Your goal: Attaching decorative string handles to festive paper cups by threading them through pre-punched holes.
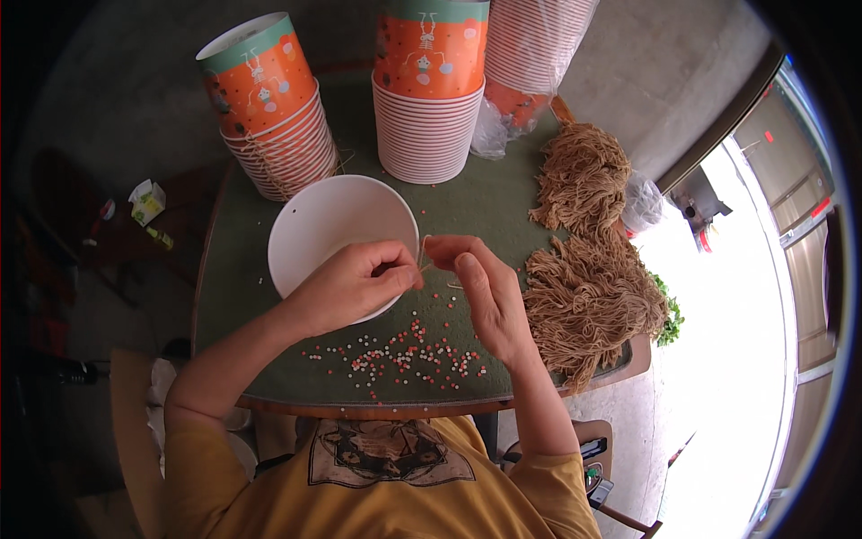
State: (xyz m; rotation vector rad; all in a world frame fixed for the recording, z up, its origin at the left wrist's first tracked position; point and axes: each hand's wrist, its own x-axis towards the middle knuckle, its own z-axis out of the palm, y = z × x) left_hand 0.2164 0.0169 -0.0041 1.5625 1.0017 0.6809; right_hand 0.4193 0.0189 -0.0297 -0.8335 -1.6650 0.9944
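Note:
My left hand lies across the front of a white paper bucket, its fingers pinched at the bucket's right rim. A thin tan cord runs between the fingers of both hands there. My right hand is just right of the rim, fingers bent toward the thumb around the cord. The bucket tilts with its mouth toward me and has a small dark hole near its left rim. The rim behind my left hand is hidden. Small white and orange paper dots lie scattered on the green tabletop in front.
Nested bucket stacks, orange and teal on the outside, stand behind: a left stack, a middle stack and a plastic-wrapped stack. Heaps of tan cord cover the table's right side. The table's wooden front edge is near my body.

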